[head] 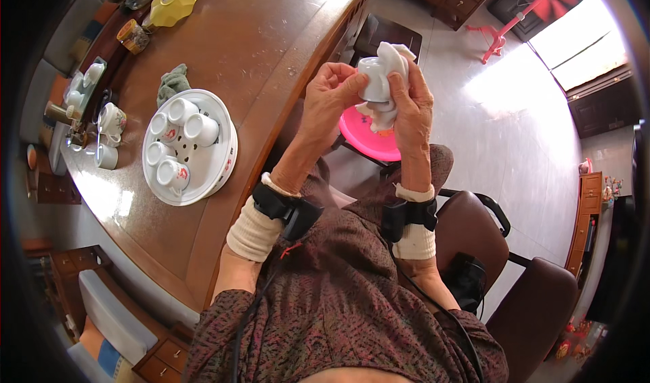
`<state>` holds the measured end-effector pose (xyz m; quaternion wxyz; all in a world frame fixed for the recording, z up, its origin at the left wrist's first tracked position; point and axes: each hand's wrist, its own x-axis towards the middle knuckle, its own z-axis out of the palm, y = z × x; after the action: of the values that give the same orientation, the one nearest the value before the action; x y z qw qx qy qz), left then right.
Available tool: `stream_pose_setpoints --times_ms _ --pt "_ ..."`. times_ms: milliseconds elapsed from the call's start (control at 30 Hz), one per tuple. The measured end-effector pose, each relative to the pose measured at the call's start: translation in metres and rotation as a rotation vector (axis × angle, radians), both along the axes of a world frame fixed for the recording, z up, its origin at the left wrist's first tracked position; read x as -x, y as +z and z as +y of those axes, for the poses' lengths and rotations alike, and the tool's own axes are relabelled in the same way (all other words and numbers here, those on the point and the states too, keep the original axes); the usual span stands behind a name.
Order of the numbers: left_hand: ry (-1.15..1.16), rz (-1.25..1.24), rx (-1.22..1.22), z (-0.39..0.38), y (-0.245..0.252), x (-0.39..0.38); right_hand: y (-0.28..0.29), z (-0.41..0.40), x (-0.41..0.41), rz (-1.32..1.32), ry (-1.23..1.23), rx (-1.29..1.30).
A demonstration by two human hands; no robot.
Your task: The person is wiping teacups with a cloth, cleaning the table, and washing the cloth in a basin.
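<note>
Between my hands, in front of me and off the table's edge, is a small white cup (pixel 371 81). My left hand (pixel 332 91) pinches the cup from the left with thumb and fingers. A white cloth (pixel 393 60) is bunched in my right hand (pixel 414 96), which presses it against the cup's right side. Part of the cloth hangs below the cup. Beneath my hands, a bright pink basin (pixel 368 141) is partly hidden. To the left on the table, a round white tea tray (pixel 203 192) with dark drain holes holds several upside-down white cups (pixel 201 129).
A green cloth (pixel 173 82) lies behind the tray on the wooden table (pixel 254 48). Farther left are a floral teapot (pixel 111 120), a jar (pixel 133 36) and a yellow faceted container (pixel 173 3). Brown chairs (pixel 472 230) stand at my right; a pink fan (pixel 523 14) is beyond.
</note>
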<state>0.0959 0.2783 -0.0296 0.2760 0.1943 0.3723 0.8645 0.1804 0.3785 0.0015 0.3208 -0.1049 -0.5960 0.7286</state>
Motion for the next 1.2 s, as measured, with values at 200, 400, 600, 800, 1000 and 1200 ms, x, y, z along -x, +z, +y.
stream_pose_setpoints --times_ms 200,400,600,800,1000,1200 --pt "0.021 0.019 0.186 0.000 0.019 -0.016 -0.017 0.002 0.004 -0.041 -0.234 -0.293" --pt "-0.047 0.180 0.224 -0.002 0.013 -0.016 -0.020 0.004 0.003 -0.009 -0.422 -0.785" --pt "-0.149 0.045 0.095 -0.005 0.002 -0.012 -0.021 0.006 0.000 -0.056 -0.235 -0.160" --pt "-0.227 -0.010 0.013 -0.003 -0.001 -0.009 -0.035 0.015 0.003 -0.021 -0.155 0.329" --pt "0.047 0.318 0.213 -0.002 -0.002 -0.012 -0.027 0.006 0.001 0.044 -0.208 0.229" --pt "-0.053 0.350 0.385 -0.014 0.006 -0.016 -0.030 0.012 -0.004 -0.034 -0.211 0.050"
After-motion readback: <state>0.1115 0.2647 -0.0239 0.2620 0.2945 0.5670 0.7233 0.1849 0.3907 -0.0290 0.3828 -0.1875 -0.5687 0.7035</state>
